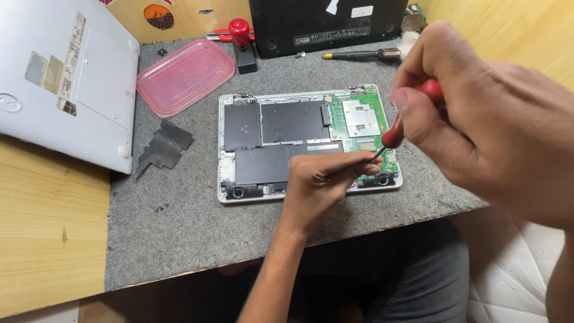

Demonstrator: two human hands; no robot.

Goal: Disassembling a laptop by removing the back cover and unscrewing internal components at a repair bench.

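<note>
**Screwdriver work at the laptop's right front corner**

The right hand (478, 119) is closed around the red handle of the screwdriver (394, 128). The shaft angles down-left to the green board (365, 116) of the open laptop (305, 146), which lies near the front edge of the grey mat (197, 233). The left hand (326, 179) rests on the laptop with fingers curled, fingertips pinched at the shaft's tip; whether a screw sits there cannot be told.

Hazards: a slipping tip could gouge the board or strike the black battery (281, 128) just beside it. A freed screw could roll off the near mat edge.

Room: open mat lies left of the laptop, up to the black shield (162, 146) and pink lid (185, 75). The brush (365, 54) and second laptop (329, 24) crowd the rear.
</note>
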